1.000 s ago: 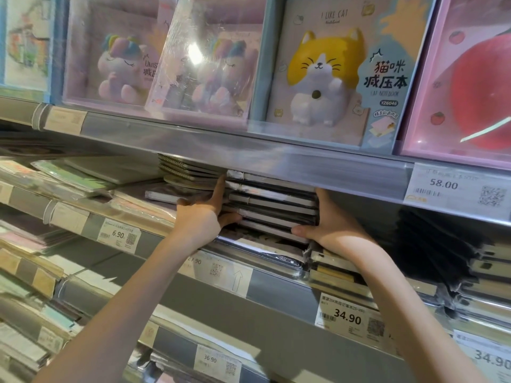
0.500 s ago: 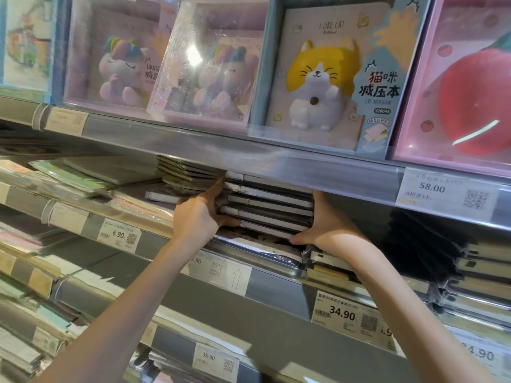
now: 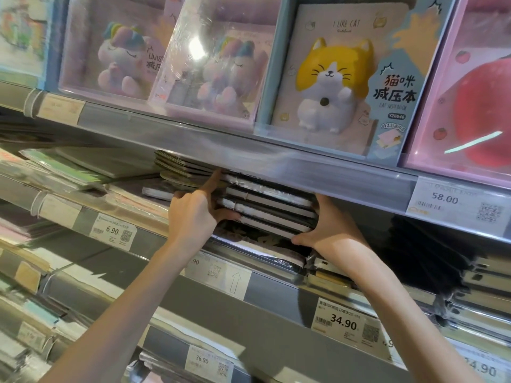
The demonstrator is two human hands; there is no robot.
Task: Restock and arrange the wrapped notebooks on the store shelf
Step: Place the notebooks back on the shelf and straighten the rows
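My left hand (image 3: 192, 214) grips the left end of the stack of wrapped notebooks (image 3: 269, 207), thumb under, index finger up its side | my right hand (image 3: 330, 230) cups the right end, thumb beneath | stack held just above the shelf (image 3: 273, 293), under the upper shelf's rail (image 3: 276, 164) | 34.90 price tag (image 3: 345, 326) below.

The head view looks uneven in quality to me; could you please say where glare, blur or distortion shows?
Head view: bright glare on the wrapped unicorn box; a white reflection streak on the pink box; the left edge stacks are blurred; shelf rail bows from the wide lens; the gap right of the notebook stack is in deep shadow.
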